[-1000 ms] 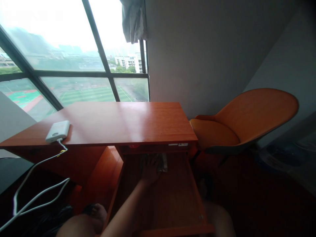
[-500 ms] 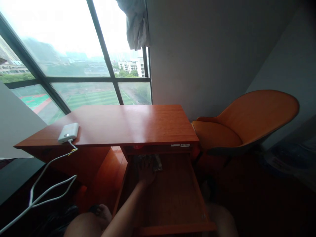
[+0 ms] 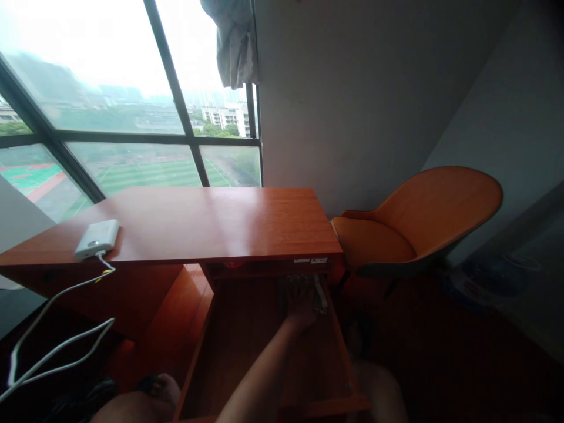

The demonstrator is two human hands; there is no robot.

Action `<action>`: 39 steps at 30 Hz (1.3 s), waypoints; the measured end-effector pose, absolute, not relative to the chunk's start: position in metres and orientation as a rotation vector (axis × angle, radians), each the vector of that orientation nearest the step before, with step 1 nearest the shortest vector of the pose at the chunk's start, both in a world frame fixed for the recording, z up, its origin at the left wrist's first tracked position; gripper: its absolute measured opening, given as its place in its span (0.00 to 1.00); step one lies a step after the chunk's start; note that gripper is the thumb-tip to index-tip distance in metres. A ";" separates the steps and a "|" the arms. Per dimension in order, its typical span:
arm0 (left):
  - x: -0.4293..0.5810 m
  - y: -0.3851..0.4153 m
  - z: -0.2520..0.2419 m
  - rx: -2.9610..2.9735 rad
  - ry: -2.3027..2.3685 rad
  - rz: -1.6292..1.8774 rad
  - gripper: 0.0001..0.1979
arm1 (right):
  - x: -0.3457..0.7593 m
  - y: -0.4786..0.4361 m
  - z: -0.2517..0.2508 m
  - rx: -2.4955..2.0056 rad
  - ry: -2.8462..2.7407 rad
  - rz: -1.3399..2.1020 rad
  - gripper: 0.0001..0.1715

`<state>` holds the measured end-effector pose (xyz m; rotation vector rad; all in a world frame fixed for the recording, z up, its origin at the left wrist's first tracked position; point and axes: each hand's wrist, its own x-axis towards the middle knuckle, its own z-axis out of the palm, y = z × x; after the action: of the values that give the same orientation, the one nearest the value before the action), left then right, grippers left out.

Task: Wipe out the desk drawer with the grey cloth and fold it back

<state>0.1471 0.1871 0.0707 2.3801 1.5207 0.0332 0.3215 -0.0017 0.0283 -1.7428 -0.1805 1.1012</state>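
My left hand (image 3: 300, 304) reaches into the pulled-out wooden drawer (image 3: 247, 346), near its back right corner. Its fingers are stretched out and lie flat over a pale, crumpled packet, perhaps clear plastic (image 3: 321, 296). Part of this packet shows at the right of the hand; the rest is covered or too dark to make out. The drawer hangs out of the reddish-brown desk (image 3: 220, 226), between my legs. My right hand is out of view.
A white box-like device (image 3: 97, 238) lies on the desk's left side, with a white cable (image 3: 57, 288) looping down from it. An orange chair (image 3: 423, 217) stands to the right. A large water bottle (image 3: 480, 279) lies in the shade beyond. Windows (image 3: 127, 117) rise behind the desk.
My left hand has moved right across the back of the drawer, and the packet has slid along under it. The view has turned slightly to the right.
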 end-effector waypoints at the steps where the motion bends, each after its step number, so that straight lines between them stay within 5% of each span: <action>1: 0.150 0.190 0.072 2.373 1.527 0.028 0.40 | 0.320 0.000 0.026 -1.745 -0.180 1.096 0.11; 18: 0.113 0.228 0.082 2.463 1.639 0.093 0.36 | 0.311 0.005 0.032 -1.809 -0.185 0.975 0.16; 30: -0.022 0.222 0.096 2.396 1.970 -0.026 0.32 | 0.318 0.008 0.027 -1.792 -0.066 1.218 0.06; 39: 0.051 0.235 0.092 2.412 1.862 -0.012 0.30 | 0.313 0.004 0.031 -1.799 -0.146 1.065 0.13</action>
<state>0.0514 0.2348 0.0923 2.4118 1.8624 -0.0117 0.3130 0.0044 0.0306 -1.7994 -0.1462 1.0647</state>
